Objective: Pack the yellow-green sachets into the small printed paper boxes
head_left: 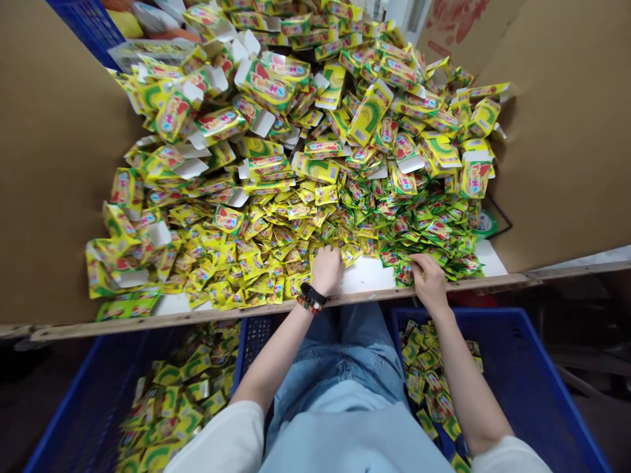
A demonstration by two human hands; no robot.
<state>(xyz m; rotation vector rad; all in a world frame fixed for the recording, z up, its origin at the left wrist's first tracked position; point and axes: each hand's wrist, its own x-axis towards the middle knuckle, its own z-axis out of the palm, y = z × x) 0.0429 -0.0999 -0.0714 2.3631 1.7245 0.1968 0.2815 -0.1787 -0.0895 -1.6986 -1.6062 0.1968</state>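
Observation:
My left hand (328,268), with a dark band and beads at the wrist, is curled at the near edge of the yellow sachets (251,263). Its fingers are bent under and what they hold, if anything, is hidden. At the right, my right hand (428,279) pinches at the green sachets (438,230), its thumb and fingertips close together; the item between them is too small to make out. Behind both sachet piles rises a large heap of small yellow and green boxes (269,85), many with open white flaps.
Brown cardboard walls (566,131) stand on both sides. The white tabletop (362,274) has a wooden front edge. Below it, a blue crate (537,368) at the right and another blue crate (83,407) at the left hold yellow-green boxes.

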